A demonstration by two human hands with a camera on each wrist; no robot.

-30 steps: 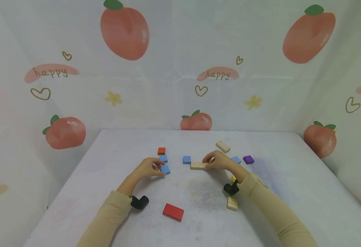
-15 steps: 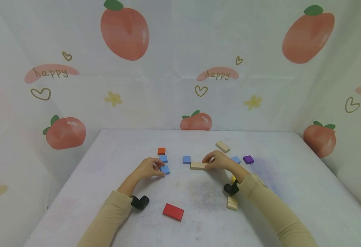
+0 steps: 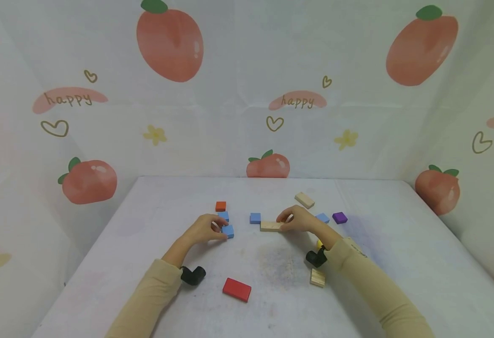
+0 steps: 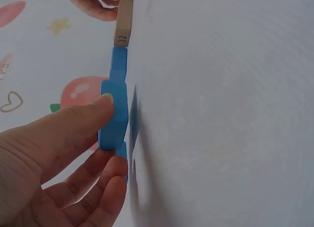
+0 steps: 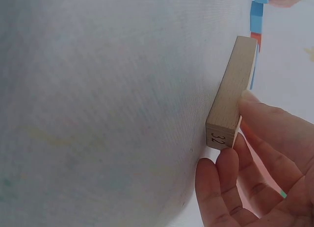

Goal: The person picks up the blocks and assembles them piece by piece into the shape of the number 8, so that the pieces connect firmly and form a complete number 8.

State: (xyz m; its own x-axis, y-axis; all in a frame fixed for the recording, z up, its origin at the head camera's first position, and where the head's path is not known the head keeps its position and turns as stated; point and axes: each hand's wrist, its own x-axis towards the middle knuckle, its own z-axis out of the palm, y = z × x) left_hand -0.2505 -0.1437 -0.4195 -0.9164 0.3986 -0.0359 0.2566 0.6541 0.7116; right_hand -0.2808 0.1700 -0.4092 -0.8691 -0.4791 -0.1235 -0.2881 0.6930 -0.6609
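- Head view: our left hand (image 3: pixel 200 230) pinches the held blue block (image 3: pixel 228 231) left of the middle of the table (image 3: pixel 285 305), thumb on its near side and fingers on its far side
- To the right, our right hand (image 3: pixel 299 219) pinches the right end of the long wooden block (image 3: pixel 270 226), which lies lengthwise from left to right
- Between our hands sits the middle blue block (image 3: pixel 255 218), just beyond the left end of the long wooden block; we cannot tell whether they touch
- Beyond our left hand we see another blue block (image 3: pixel 223 216), with an orange block (image 3: pixel 221 206) farther off
- Left wrist view shows a shadow beside the held blue block, so it may be slightly raised, though we cannot be sure
- Both held pieces look light, stiff and hard to break; we judge that a gentle pinch is enough
- The painted faces of the held blue block look smooth and might slip a little, so we do best with thumb and fingertips on opposite sides
- Bare grain should give us better grip on the long wooden block; its end marked 32 suits a hold, but pushing there could swing the far end
- Nearer us lies a red block (image 3: pixel 237 289)
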